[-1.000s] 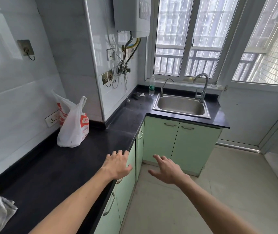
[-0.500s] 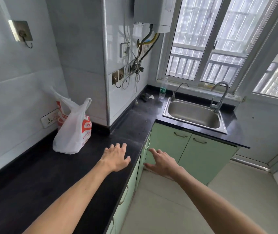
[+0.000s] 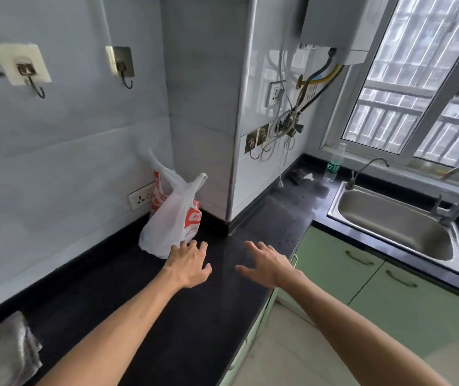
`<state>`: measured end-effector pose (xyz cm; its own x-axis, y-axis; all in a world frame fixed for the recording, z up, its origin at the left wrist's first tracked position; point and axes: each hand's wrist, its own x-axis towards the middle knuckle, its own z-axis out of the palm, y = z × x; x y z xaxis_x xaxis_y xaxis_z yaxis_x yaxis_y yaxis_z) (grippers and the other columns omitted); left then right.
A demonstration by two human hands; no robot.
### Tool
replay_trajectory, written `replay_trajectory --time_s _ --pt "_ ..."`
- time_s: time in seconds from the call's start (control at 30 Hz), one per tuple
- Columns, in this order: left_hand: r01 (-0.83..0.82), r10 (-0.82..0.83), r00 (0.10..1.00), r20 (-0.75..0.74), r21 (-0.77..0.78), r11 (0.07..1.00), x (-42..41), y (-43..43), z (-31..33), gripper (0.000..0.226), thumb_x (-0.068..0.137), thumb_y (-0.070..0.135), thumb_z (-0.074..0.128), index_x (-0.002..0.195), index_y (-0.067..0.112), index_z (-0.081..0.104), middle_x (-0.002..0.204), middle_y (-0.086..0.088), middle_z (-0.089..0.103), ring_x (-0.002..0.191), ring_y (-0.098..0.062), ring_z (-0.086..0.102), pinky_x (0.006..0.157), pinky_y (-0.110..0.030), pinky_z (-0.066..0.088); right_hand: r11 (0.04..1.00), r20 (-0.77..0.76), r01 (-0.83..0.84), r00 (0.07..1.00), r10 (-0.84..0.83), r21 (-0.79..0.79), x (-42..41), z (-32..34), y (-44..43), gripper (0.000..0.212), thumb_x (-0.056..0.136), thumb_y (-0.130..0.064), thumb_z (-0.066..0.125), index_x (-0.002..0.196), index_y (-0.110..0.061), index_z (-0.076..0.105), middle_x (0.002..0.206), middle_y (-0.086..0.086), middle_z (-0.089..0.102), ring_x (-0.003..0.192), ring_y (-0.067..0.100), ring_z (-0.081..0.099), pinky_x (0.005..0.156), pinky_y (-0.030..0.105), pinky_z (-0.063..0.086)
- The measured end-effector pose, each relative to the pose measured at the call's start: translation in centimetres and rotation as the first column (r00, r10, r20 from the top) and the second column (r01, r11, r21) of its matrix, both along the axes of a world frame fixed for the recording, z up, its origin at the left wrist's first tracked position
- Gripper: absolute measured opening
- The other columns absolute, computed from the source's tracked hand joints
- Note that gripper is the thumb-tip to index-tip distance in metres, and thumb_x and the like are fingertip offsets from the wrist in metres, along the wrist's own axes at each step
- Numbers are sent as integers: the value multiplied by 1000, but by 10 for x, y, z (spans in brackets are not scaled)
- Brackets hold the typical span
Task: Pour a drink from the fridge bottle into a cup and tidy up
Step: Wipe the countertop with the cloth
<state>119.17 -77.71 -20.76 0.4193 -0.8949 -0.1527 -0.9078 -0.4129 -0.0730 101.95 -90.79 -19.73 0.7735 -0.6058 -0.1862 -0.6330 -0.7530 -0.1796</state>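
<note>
both hands spread over the black counter, bag just ahead

we see a white and red plastic bag standing in the corner of the black countertop, its handles sticking up against the grey tiled wall, with a wall socket just behind it. a grey cloth lies at the near left end of the counter. two hooks are stuck on the wall above. past the wall's jutting corner, loose cables hang beneath a white heater, and a clear bottle with a green label stands upright at the back of the counter, near the window and just left of the steel sink. we cannot tell whether this is the task's bottle; no cup shows. pale green cabinet doors run below the sink.

nothing lies between our hands and the bag. our left hand is palm down, fingers spread and empty, its fingertips right at the bag's lower edge; we cannot tell whether they touch it. our right hand is also empty and spread wide, palm down over the counter's front part, thumb pointing toward the left hand. both forearms reach forward, bare.
</note>
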Motion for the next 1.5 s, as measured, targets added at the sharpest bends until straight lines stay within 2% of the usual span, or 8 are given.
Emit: replay_trajectory --time_s 0.33,0.47,0.57,0.9,1.2,1.27,1.37,1.5 --pt "-298 298 955 -18 -4 955 43 28 0 47 97 48 40 129 14 42 128 -13 54 115 -32 54 92 -46 46 958 -34 -286 958 285 -17 88 10 -33 80 91 -66 45 155 -29 15 145 7 42 134 31 40 100 47 45" --pt "-421 422 907 -17 24 907 46 42 -7 53 98 49 38 135 12 40 131 -15 52 118 -33 52 94 -46 46 910 -47 -416 909 415 4 111 2 -33 79 91 -66 45 155 -31 13 140 7 45 128 30 44 98 45 45" --pt "-499 499 866 -31 29 866 45 56 -10 59 98 50 38 143 11 36 135 -15 50 121 -33 51 97 -47 46 877 -38 -478 877 479 41 125 -3 -32 78 91 -65 46 154 -29 15 148 5 40 132 31 41 101 46 44" --pt "-757 757 651 -57 28 653 24 156 -30 61 98 49 39 145 11 34 137 -15 51 123 -34 51 99 -46 46 709 1 -698 713 702 105 186 -10 25 73 95 -61 45 153 -26 19 149 9 40 133 34 43 104 47 40" --pt "-870 879 474 -55 127 477 -30 234 -97 57 97 51 40 139 13 43 136 -12 53 123 -30 49 102 -44 42 585 -33 -783 592 805 211 203 -62 91 72 94 -57 48 153 -28 20 147 8 41 133 32 42 104 46 42" --pt "-883 892 444 -86 124 452 -41 248 -117 59 97 50 41 143 13 39 144 -14 45 134 -32 40 109 -45 38 566 -50 -788 573 818 244 202 -76 103 71 94 -56 48 153 -29 20 147 7 41 134 32 42 104 48 42" --pt "-906 914 380 -146 139 399 -54 266 -145 70 100 48 39 156 14 17 163 -18 15 151 -36 12 121 -49 21 551 -74 -788 554 829 275 200 -93 120 70 94 -57 48 152 -30 20 148 6 41 134 32 42 105 49 43" --pt "-932 926 329 -184 95 350 -62 294 -177 74 100 47 38 160 19 4 167 -10 -3 154 -28 -5 123 -49 10 540 -98 -788 537 838 298 200 -113 136 68 95 -55 48 152 -28 21 145 6 43 133 30 42 104 47 43"
